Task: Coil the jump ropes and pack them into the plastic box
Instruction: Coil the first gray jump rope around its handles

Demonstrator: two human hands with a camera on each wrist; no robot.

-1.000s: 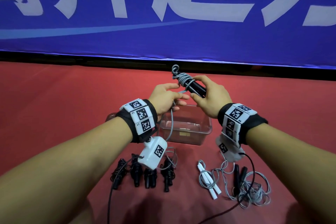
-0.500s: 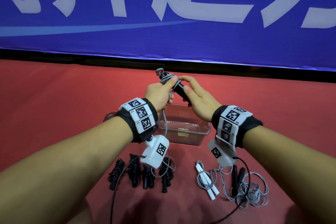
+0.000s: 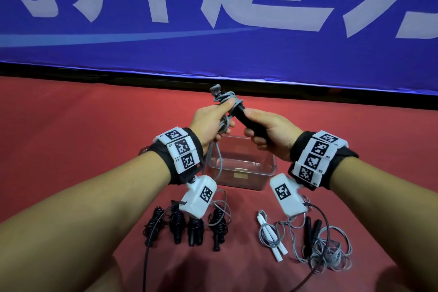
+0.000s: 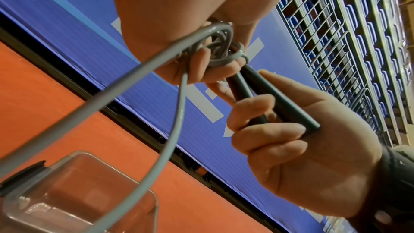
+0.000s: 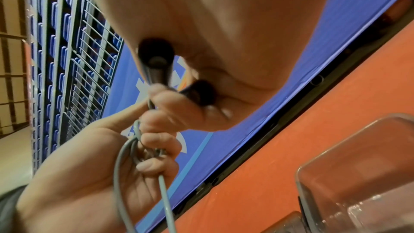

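Note:
My right hand (image 3: 265, 134) grips the two black handles (image 4: 275, 102) of a jump rope, held up above the clear plastic box (image 3: 270, 170). Grey cord (image 3: 225, 98) is wound in loops around the handles' top end. My left hand (image 3: 213, 123) pinches those loops between thumb and fingers, and a loose length of cord (image 4: 177, 112) hangs from it toward the floor. The handle ends (image 5: 156, 58) show under my right palm in the right wrist view. The box holds nothing that I can see.
On the red floor in front of the box lie several coiled black ropes (image 3: 187, 225), a white-handled rope (image 3: 272, 237) with grey cord, and a loose black-handled rope (image 3: 324, 249) in a tangle. A blue banner (image 3: 213, 19) closes off the far side.
Both hands with the rope drifted left and lower. My left hand moved from beside the handles onto the wound loops, and my right hand slid down the handles.

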